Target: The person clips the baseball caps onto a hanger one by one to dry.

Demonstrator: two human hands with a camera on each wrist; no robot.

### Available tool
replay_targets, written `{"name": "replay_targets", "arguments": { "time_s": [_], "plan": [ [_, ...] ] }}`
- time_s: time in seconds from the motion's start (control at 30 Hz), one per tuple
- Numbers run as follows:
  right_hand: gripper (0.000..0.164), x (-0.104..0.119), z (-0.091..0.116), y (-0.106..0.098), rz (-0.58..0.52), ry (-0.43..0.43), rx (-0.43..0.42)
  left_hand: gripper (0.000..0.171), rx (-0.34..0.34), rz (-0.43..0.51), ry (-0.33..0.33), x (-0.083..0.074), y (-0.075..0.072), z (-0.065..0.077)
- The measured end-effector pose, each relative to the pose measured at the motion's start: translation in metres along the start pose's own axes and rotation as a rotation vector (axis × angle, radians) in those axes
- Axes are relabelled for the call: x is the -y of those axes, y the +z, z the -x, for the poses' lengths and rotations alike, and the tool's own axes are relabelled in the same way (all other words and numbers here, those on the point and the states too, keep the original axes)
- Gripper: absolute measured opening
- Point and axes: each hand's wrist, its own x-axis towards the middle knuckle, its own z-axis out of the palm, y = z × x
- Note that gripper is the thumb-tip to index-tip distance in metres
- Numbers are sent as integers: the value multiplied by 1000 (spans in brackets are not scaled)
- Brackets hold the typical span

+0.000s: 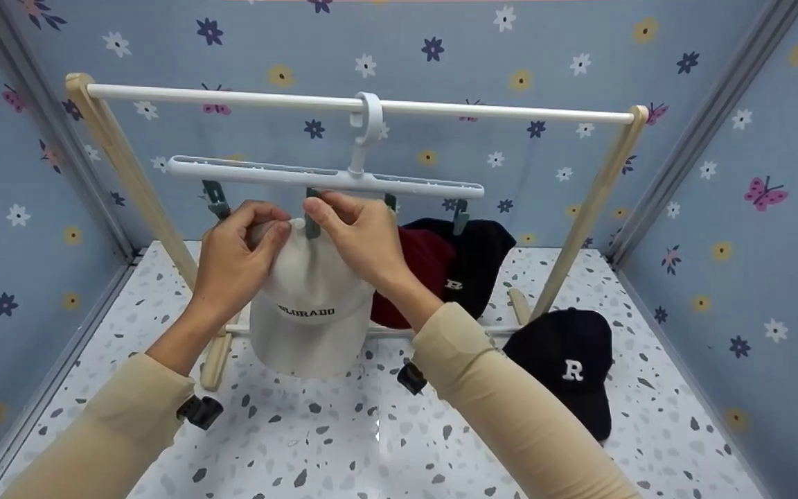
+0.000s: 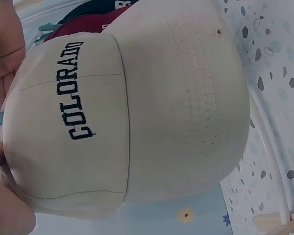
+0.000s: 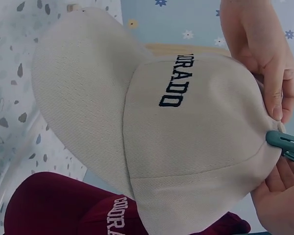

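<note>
A cream baseball cap (image 1: 309, 346) lettered COLORADO hangs brim down from a green clip (image 3: 284, 142) that bites the top of its crown. My left hand (image 1: 236, 246) pinches the crown fabric just left of that clip, with fingertips near its jaws in the right wrist view. At the clip's upper part, my right hand (image 1: 364, 235) grips it between thumb and fingers. The clip hangs under a pale plastic hanger (image 1: 260, 172), hooked over the white rail (image 1: 233, 98) of a wooden-sided rack.
To the right on the hanger hang a maroon cap (image 1: 416, 270) and a black cap (image 1: 485, 263), held by green clips. Another green clip (image 1: 215, 197) is at the hanger's left end. A dark cap (image 1: 572, 360) with a white R lies on the speckled surface (image 1: 343, 443), between flowered walls.
</note>
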Motion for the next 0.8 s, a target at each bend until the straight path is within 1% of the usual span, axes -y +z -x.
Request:
{"name": "replay_targets", "arguments": {
  "time_s": [0.23, 0.37, 0.5, 0.6, 0.67, 0.73, 0.8],
  "plan": [
    [44, -4, 5, -3, 125, -85, -9, 23, 10, -51, 58, 1, 0, 1],
    [41, -9, 9, -10, 177, -117, -7, 23, 10, -73, 75, 2, -1, 1],
    [36, -16, 18, -20, 178, -160, 9, 23, 2, -50, 70, 3, -3, 1],
    [33, -22, 26, -29, 185, -218, 16, 22, -4, -35, 71, 3, -4, 1],
    [32, -26, 31, -36, 201, -257, 14, 22, -4, -40, 68, 3, -5, 2],
    [31, -30, 35, -44, 214, -293, 10, 24, -3, -58, 78, 3, -6, 3],
    [29, -34, 40, -54, 221, -306, 7, 26, 1, -75, 83, 3, -7, 5]
  ]
}}
